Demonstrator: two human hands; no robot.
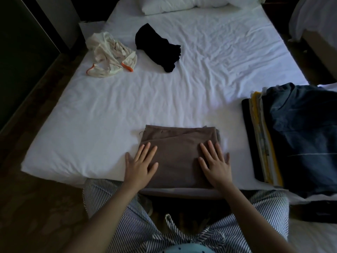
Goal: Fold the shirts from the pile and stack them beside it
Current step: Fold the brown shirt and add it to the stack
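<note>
Head view shows your brown shirt (175,154) folded into a compact rectangle at the near edge of the bed (200,84), right in front of you. It sits square to that edge and is a little wider from left to right than it is deep, so its long axis runs across you. The layered loose edges face away from you, towards the pillow (182,4), and one slanting crease crosses the top.

Your left hand (140,165) lies palm down on the shirt's left part. Its fingers are straight and spread, and the little finger reaches past the cloth onto the sheet. Your right hand (216,165) lies flat on the right part in the same way, fingers fanned, with nothing pinched.

To your right, near the shirt but apart from it, stands the stack (295,136) of folded shirts. Its top layer is dark blue with thin pale lines, and yellow, white and black edges face left. Its long axis runs away from you.

On the far left of the bed lie a crumpled cream garment (109,55) with orange trim and, just beside it, a bunched black garment (158,46).

The sheet is white and creased. The room is dim, with a dark wooden floor (36,207) on your left, and your striped trousers (127,225) show below.
</note>
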